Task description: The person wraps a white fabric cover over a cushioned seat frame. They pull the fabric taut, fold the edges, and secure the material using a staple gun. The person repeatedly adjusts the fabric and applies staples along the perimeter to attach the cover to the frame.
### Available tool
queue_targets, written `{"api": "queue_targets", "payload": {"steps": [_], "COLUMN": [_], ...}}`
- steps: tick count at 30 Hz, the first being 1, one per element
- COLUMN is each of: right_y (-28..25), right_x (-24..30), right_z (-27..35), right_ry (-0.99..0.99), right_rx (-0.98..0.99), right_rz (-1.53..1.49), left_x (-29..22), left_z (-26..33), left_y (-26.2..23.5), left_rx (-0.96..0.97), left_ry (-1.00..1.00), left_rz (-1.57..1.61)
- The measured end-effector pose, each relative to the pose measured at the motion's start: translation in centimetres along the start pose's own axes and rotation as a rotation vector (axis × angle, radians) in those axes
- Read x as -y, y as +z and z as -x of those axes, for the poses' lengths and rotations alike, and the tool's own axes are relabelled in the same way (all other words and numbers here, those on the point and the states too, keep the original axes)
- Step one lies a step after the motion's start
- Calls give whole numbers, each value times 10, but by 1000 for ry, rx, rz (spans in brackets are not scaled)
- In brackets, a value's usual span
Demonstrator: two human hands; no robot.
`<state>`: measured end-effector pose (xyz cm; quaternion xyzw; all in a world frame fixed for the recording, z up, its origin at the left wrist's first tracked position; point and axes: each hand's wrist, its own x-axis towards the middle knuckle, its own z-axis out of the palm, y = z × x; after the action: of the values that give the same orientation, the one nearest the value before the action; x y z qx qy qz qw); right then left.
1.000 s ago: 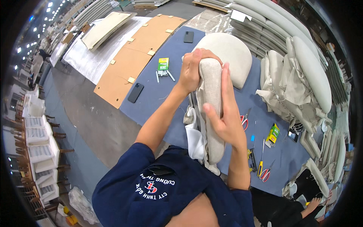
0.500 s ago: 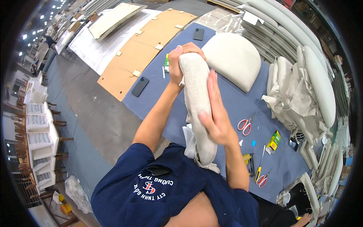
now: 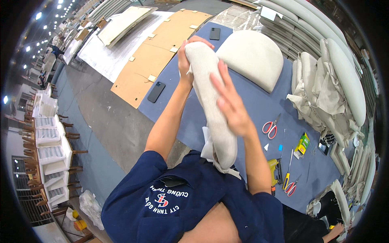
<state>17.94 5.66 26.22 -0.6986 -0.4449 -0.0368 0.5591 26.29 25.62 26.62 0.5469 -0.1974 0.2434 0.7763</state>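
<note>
A beige fabric-covered seat cushion (image 3: pixel 208 93) stands on its edge in front of my chest, its padded rim facing up. My left hand (image 3: pixel 185 67) grips it at the far end, with the fingers wrapped over the top. On the right side of the cushion, my right hand (image 3: pixel 233 107) lies flat with fingers stretched out and slightly blurred. Loose cloth and a white flap (image 3: pixel 207 146) hang at the cushion's near end, close to my shirt. The cushion's underside is hidden.
A finished cushion (image 3: pixel 253 58) lies on the blue table (image 3: pixel 186 129). To the right are red-handled scissors (image 3: pixel 270 128), a second pair (image 3: pixel 290 188), a yellow screwdriver (image 3: pixel 287 178), a staple gun (image 3: pixel 275 170) and stacked covers (image 3: pixel 328 89). Another person's hand (image 3: pixel 335 231) shows at lower right.
The cushion's far end has tipped a little left and away. My right hand has shifted up along its side, fingers now more spread. The whole view has turned slightly.
</note>
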Motion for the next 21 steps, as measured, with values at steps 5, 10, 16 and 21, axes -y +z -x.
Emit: {"api": "queue_targets", "payload": {"steps": [5, 10, 16, 21], "right_y": [-16, -71, -92, -106], "right_x": [-16, 3, 16, -19], "right_z": [-46, 1, 46, 71], "right_ry": [263, 404, 511, 413], "right_rx": [-111, 12, -231, -390], "right_rz": [-411, 171, 637, 600], "left_x": [30, 29, -7, -23], "left_z": [-41, -34, -12, 4], "left_y": [-43, -20, 7, 7], "left_rx": [-157, -267, -216, 86], "left_ry": [459, 352, 166, 155], "left_rz": [-801, -931, -818, -741]}}
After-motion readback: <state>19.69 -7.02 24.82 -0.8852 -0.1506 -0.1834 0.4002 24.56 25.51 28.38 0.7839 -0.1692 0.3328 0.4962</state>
